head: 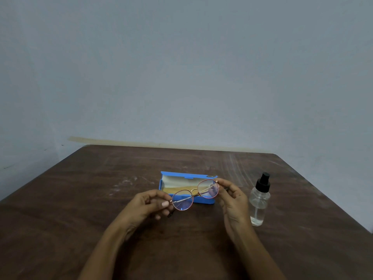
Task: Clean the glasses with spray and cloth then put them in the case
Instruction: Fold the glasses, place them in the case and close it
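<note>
Forearms enter from the lower edge, both bare, and converge over the dark brown wooden desk. Left hand: fingers curled, thumb and fingertips pinched on the outer edge of the left lens rim. Right hand: fingers likewise closed on the outer edge of the right lens rim. Round, thin-rimmed glasses with a reddish-gold metal frame: held between the 2 hands above the desk, tilted so that the right lens sits higher and farther from the camera than the left; the temples appear folded behind the lenses. Blue rectangular glasses case: lies open on the desk directly behind the glasses, its pale lining exposed, with a yellowish item inside that cannot be identified for certain. Clear plastic spray bottle with a black pump top: stands upright on the desk just right of the right hand, not touching it. Plain grey-blue wall: backs the desk.
</note>
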Demonstrator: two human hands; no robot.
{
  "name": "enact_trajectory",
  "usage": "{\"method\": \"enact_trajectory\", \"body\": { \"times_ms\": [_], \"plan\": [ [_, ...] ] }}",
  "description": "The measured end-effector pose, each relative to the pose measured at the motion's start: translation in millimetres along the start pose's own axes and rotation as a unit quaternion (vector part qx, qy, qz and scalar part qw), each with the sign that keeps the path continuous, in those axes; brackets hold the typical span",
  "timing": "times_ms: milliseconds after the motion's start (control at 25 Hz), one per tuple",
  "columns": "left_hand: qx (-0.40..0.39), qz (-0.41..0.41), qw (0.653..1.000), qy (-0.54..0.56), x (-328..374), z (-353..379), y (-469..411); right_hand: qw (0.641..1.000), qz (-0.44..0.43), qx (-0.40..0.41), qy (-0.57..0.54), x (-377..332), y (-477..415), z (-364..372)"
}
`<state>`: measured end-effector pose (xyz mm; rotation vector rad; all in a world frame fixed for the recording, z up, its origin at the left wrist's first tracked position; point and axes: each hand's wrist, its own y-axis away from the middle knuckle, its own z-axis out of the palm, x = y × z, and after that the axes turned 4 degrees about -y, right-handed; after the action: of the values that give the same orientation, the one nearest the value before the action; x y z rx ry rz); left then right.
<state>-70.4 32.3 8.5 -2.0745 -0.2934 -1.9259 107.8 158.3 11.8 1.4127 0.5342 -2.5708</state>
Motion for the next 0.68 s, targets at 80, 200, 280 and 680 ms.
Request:
{"method": "enact_trajectory", "body": {
  "times_ms": [80,200,280,680],
  "plan": [
    [0.033,0.012,0.999,-0.008,0.2,2.6,-2.8,1.000,-0.005,-0.007,0.022,0.9,1.9,-1.2],
    [0.086,0.025,0.996,-0.010,-0.5,2.9,-6.3,0.997,-0.012,-0.027,0.065,1.6,2.3,-1.6],
    [0.119,0.040,0.992,-0.018,-1.4,2.3,-8.5,0.994,-0.010,-0.055,0.096,1.9,1.8,-1.4],
    [0.254,0.116,0.939,-0.203,1.3,7.3,-16.8,0.959,-0.044,-0.056,0.274,2.6,-0.5,-3.5]
  ]
}}
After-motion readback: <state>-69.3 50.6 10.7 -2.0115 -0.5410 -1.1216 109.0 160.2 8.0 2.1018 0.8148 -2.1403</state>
